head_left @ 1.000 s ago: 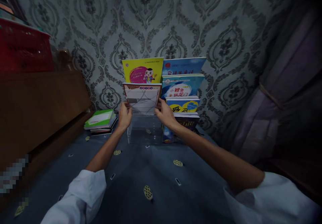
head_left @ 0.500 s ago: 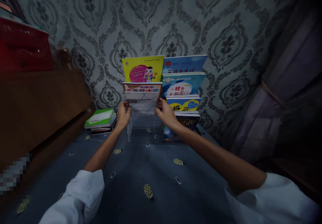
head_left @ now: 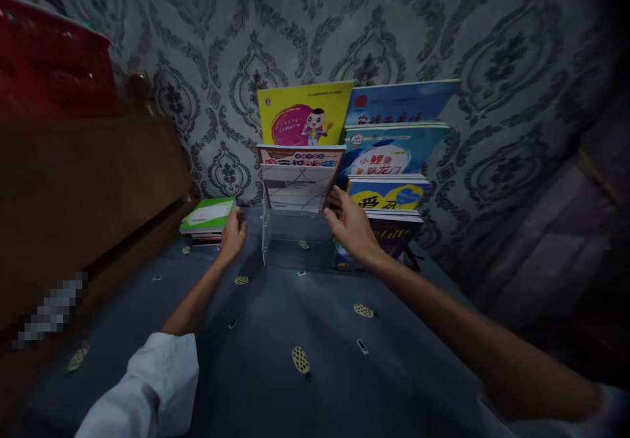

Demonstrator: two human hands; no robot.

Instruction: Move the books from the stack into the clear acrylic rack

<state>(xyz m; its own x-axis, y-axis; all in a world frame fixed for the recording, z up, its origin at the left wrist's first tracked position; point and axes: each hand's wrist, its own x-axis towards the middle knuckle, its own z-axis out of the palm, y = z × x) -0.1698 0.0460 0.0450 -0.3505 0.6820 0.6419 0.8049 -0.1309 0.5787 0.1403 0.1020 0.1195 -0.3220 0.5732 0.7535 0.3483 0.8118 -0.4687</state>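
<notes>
A clear acrylic rack (head_left: 266, 234) stands against the wall, with children's books upright in its tiers. In its left column a yellow book (head_left: 335, 113) is at the back, a brown-edged book (head_left: 301, 155) before it and a white book (head_left: 298, 188) in front. My right hand (head_left: 352, 228) is at the right edge of the white book, thumb and fingers apart; whether a fingertip touches it I cannot tell. Holding nothing, my left hand (head_left: 233, 234) is beside a stack of books with a green cover (head_left: 209, 213) on top, its fingers loosely extended.
The rack's right column holds a blue book (head_left: 408, 100), a teal book (head_left: 398, 152), a yellow-and-blue book (head_left: 388, 195) and a dark book (head_left: 394, 234). A wooden headboard (head_left: 98, 195) with a red bag (head_left: 54, 64) stands left. A curtain (head_left: 546, 228) hangs right. Patterned dark cloth (head_left: 266, 346) lies underneath.
My left hand has let go of the white book and moved left to the green-topped stack. My right hand's fingers have loosened at the book's edge. The view has shifted and come closer.
</notes>
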